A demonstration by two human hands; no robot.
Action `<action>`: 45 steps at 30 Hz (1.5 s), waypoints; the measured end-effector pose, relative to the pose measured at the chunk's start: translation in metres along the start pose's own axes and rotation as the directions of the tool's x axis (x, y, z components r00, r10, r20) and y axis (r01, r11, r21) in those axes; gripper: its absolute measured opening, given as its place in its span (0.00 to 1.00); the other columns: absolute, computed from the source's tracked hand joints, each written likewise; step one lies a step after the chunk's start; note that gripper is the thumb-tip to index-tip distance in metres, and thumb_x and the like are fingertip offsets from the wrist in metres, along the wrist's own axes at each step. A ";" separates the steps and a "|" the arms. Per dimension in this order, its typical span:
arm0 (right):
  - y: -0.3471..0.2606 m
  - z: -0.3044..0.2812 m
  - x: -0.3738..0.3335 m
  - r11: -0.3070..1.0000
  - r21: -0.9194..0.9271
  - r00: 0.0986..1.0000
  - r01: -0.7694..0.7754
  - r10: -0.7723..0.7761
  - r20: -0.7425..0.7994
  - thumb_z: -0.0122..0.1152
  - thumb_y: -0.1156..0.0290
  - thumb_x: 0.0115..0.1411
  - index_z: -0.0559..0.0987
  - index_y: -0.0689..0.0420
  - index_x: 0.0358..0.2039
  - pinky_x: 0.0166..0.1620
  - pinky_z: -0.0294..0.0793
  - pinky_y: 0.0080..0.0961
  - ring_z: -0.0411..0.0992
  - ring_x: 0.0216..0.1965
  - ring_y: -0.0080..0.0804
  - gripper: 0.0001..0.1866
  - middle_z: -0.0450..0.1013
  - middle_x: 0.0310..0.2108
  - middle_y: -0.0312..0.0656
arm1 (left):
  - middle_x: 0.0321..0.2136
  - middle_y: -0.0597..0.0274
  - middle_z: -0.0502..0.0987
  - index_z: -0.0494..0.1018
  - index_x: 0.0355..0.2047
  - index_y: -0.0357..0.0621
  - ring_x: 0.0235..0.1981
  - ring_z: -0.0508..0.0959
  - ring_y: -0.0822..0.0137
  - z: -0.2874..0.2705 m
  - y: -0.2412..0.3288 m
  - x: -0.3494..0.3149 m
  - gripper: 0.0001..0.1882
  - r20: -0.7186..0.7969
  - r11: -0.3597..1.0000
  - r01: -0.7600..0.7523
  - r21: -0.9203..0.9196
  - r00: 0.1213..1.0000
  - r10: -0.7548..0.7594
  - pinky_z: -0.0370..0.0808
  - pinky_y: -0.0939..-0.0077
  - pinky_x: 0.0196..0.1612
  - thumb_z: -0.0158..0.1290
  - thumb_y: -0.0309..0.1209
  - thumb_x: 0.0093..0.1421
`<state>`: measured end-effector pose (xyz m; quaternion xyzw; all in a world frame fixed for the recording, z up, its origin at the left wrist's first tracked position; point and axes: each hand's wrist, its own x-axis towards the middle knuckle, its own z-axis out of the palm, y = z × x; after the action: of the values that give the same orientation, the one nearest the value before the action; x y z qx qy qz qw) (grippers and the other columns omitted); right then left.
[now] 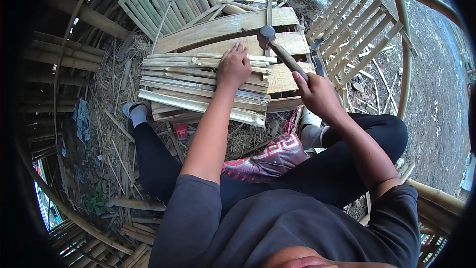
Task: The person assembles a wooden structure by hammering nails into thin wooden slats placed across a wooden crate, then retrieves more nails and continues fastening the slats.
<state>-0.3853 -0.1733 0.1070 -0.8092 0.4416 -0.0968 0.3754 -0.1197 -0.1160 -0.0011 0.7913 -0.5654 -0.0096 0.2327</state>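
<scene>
My left hand (234, 64) presses flat on a panel of split bamboo slats (188, 89) that lies across wooden planks (223, 27) in front of me. Its fingers rest near the panel's far edge. My right hand (313, 92) grips the wooden handle of a hammer (277, 49). The hammer's dark metal head (266, 33) hangs just above the planks, a little beyond my left fingertips. I sit low with both knees spread, dark trousers and grey socks in view.
A finished slatted bamboo panel (163, 0) lies at the back left, another (359, 25) at the right. Long bamboo poles (404, 44) curve along the right side. Straw and bamboo offcuts (114, 134) litter the dirt. A small red object (181, 130) lies under the panel.
</scene>
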 end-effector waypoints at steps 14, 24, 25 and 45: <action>-0.015 -0.018 -0.004 0.970 0.095 0.967 0.223 -0.209 -0.145 0.56 0.52 0.70 0.74 0.67 0.24 0.26 0.67 0.46 0.71 0.18 0.52 0.28 0.69 0.15 0.56 | 0.63 0.49 0.71 0.77 0.56 0.39 0.67 0.68 0.58 0.004 -0.002 0.000 0.22 -0.012 1.000 0.015 0.007 1.000 -0.015 0.60 0.62 0.70 0.44 0.34 0.67; -0.015 -0.010 -0.001 0.998 0.006 0.998 0.062 -0.062 0.025 0.55 0.48 0.70 0.79 0.69 0.26 0.33 0.73 0.51 0.76 0.24 0.61 0.31 0.73 0.18 0.60 | 0.63 0.48 0.71 0.77 0.55 0.36 0.67 0.67 0.59 0.002 -0.002 0.000 0.22 -0.011 0.999 0.033 -0.025 0.999 -0.033 0.58 0.62 0.72 0.42 0.33 0.67; -0.015 -0.009 -0.002 0.997 0.043 0.998 0.066 -0.066 -0.004 0.54 0.48 0.70 0.79 0.69 0.26 0.32 0.72 0.51 0.75 0.23 0.60 0.31 0.73 0.17 0.60 | 0.62 0.48 0.72 0.77 0.55 0.36 0.67 0.68 0.59 0.003 -0.003 0.000 0.22 -0.015 1.000 0.023 -0.020 1.000 -0.023 0.58 0.62 0.72 0.42 0.33 0.67; 0.006 -0.001 0.006 0.999 0.035 0.997 -0.027 0.029 -0.070 0.56 0.51 0.70 0.77 0.68 0.27 0.30 0.71 0.51 0.75 0.23 0.62 0.29 0.71 0.17 0.62 | 0.61 0.49 0.73 0.77 0.55 0.37 0.66 0.69 0.59 0.004 -0.005 -0.002 0.22 -0.006 0.998 0.050 -0.024 0.999 -0.050 0.60 0.63 0.71 0.42 0.33 0.67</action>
<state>-0.3864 -0.1801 0.1023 -0.7925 0.4642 -0.1276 0.3745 -0.1166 -0.1147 -0.0074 0.8024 -0.5444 -0.0196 0.2438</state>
